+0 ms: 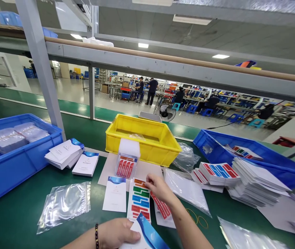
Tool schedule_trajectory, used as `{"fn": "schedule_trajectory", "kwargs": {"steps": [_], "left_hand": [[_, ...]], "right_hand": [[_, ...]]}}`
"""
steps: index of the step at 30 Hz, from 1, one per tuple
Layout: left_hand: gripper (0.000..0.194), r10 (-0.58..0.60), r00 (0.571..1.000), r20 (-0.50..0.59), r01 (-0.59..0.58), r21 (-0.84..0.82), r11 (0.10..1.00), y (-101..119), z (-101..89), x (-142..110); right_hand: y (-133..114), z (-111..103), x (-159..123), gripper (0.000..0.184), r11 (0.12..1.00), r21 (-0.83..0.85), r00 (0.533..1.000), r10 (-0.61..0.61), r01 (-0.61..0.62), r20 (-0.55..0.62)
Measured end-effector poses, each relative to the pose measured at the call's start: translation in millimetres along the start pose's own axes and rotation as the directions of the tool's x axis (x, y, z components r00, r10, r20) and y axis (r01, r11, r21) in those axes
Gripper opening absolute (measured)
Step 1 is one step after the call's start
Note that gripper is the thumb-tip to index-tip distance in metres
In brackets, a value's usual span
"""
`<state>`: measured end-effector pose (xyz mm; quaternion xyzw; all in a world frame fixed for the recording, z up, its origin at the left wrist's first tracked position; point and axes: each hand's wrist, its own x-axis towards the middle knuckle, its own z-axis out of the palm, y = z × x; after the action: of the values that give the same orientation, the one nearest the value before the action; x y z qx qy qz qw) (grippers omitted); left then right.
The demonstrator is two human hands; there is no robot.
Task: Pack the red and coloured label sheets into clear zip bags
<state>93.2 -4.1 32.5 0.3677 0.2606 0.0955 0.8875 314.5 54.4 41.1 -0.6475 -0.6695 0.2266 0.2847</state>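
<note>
Indoors, we face a smooth green surface [95,221] and, beyond, a round fan [164,113]. Our left hand [120,232] grips a glossy booklet [151,236] nearest us; our right hand [159,189] bends over a rectangular printed sheet's [140,200] upper corner, whether pinching we cannot tell. Shiny clear bags [64,204] lie leftward.
</note>
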Motion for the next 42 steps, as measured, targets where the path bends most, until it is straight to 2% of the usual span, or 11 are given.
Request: {"fn": "schedule_trajectory", "kwargs": {"steps": [5,10,15,18,21,26,29,32,34,39,42], "left_hand": [[0.041,0.018,0.999,-0.045,-0.023,-0.128,0.991,-4,-10.4,26],[0.043,0.062,0.994,-0.086,-0.088,-0.347,0.934,-3,-21.1,37],[0.034,0.066,0.977,-0.202,-0.124,-0.289,0.949,2,-23.8,33],[0.034,0.053,0.971,-0.233,-0.119,-0.280,0.953,5,-23.1,31],[0.033,0.068,0.962,-0.266,-0.142,-0.270,0.952,4,-22.8,31],[0.037,0.037,0.960,-0.278,-0.113,-0.265,0.958,6,-21.7,30],[0.040,0.040,0.978,-0.203,-0.088,-0.232,0.969,11,-20.0,27],[0.044,0.052,0.982,-0.179,-0.085,-0.183,0.979,13,-19.5,25],[0.044,0.076,0.974,-0.212,-0.115,-0.180,0.977,11,-20.5,27],[0.041,0.126,0.941,-0.315,-0.199,-0.212,0.957,12,-22.9,27],[0.044,0.132,0.917,-0.377,-0.220,-0.202,0.954,15,-21.4,25]], "right_hand": [[7,-31,-19,0.032,0.965,0.254,0.972,0.123,-0.070,-0.198],[3,-5,-52,0.040,0.942,0.312,0.979,0.167,-0.124,-0.116],[16,9,-66,0.038,0.980,-0.157,0.969,0.087,-0.125,-0.233],[27,0,-65,0.026,0.917,-0.314,0.942,0.149,-0.245,-0.300],[28,-3,-65,0.036,0.792,-0.513,0.941,0.232,-0.330,-0.246],[22,5,-63,0.057,0.720,-0.576,0.922,0.302,-0.387,-0.242],[23,6,-62,0.058,0.793,-0.453,0.909,0.302,-0.407,-0.288],[28,1,-63,0.028,0.920,-0.120,0.882,0.313,-0.374,-0.352],[31,-5,-65,0.015,0.941,0.061,0.876,0.333,-0.333,-0.350],[33,-23,-69,0.036,0.901,0.360,0.889,0.354,-0.241,-0.291],[22,-19,-71,0.047,0.824,0.531,0.896,0.373,-0.200,-0.242]]}}
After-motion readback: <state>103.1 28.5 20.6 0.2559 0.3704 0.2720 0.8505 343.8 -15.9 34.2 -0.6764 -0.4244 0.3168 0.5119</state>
